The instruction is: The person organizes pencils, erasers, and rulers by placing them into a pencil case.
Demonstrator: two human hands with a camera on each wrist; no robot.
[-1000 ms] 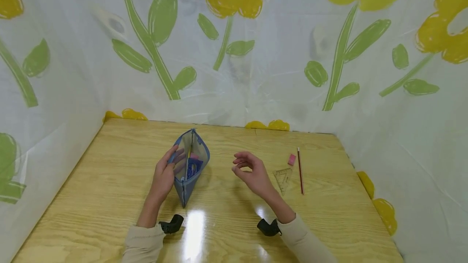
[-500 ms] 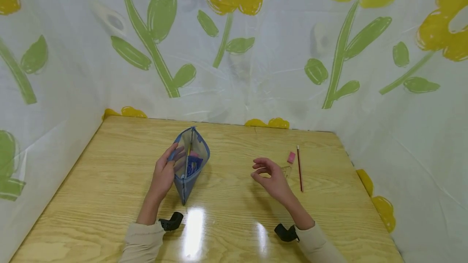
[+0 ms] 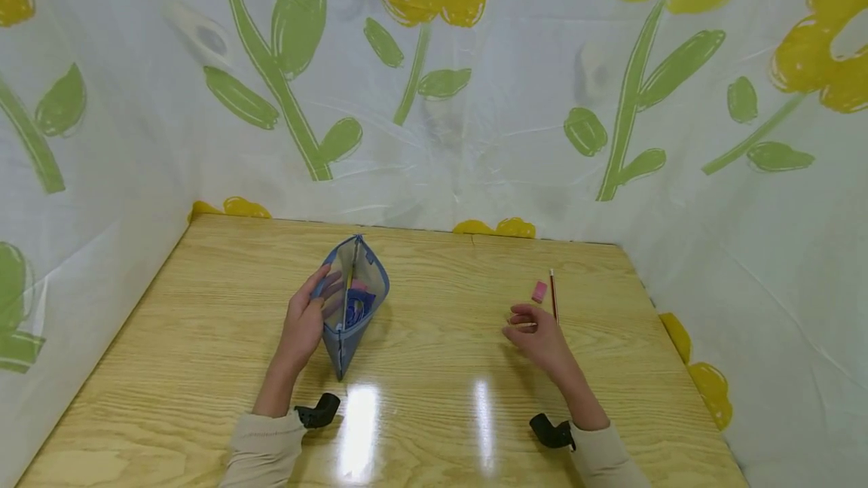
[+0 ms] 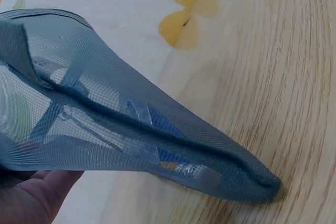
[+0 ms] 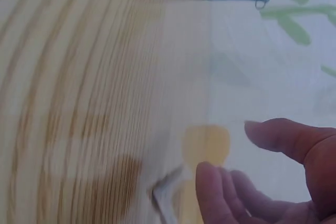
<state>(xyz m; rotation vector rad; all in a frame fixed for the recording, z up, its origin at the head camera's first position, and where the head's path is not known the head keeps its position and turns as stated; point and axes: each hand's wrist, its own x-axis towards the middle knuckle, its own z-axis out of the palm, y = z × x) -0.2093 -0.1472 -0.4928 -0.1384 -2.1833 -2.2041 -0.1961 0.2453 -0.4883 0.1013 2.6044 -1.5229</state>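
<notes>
Bearings are taken from the head view, with 12 o'clock at the far edge of the wooden table (image 3: 434, 413). We find the mesh pouch (image 3: 376, 303) in the table's 10 o'clock quarter, its mouth gaping and its 2 pointed ends facing roughly 12 and 6. The left hand (image 3: 307, 322) grips it at its 9 o'clock wall, and we see fingers through the mesh. Inside we note a blue item (image 3: 359, 307), a pink item (image 3: 359, 286) at its 12 o'clock and a slim yellow stick (image 3: 350, 277) at about 11.

The right hand (image 3: 542, 337) stands well apart from the pouch, at 3 o'clock. The right wrist view shows its thumb and fingers spread, with a gap between them. In the head view, a pale strip (image 3: 524, 324) shows at the fingers, mostly hidden; we cannot tell whether the hand touches it. Near the hand, at 12 o'clock, lies 1 pink eraser (image 3: 539, 291); just beside that, at 3 o'clock, 1 red pencil (image 3: 553, 294), its lower end behind the hand.

We record a black wrist camera (image 3: 319, 411) on each forearm, beige sleeves (image 3: 266, 446), and a flowered white sheet (image 3: 434, 172) at 12 o'clock beyond the table.
</notes>
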